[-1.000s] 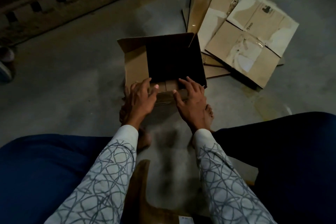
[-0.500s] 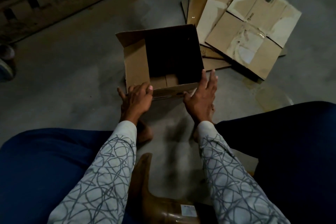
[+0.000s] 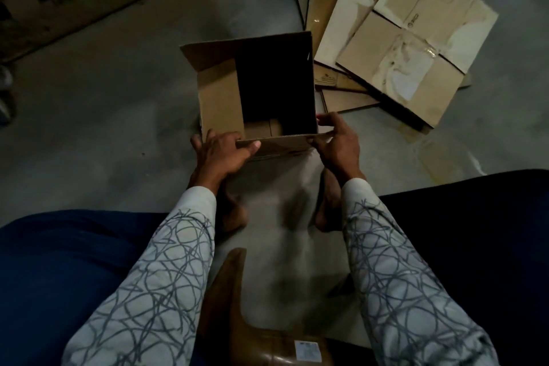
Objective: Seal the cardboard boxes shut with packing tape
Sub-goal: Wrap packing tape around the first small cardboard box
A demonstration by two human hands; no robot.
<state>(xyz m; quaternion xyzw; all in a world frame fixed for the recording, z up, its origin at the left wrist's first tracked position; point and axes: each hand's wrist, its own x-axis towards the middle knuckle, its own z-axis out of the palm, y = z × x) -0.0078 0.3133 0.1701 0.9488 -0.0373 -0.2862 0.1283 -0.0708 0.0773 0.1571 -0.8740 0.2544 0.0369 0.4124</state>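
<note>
Both hands are gripping the open box by its near rim.

The cardboard box is sitting open-topped on the concrete floor, with the left hand curling over its near-left corner and the right hand pinching the near-right. It probably needs steadying square, flaps folded flush, before taping. Flattened cardboard is lying just beyond.

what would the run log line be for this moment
stage: box top open | left hand: grips near-left corner | right hand: grips near-right corner | flattened cardboard: on floor beyond box, right
</note>
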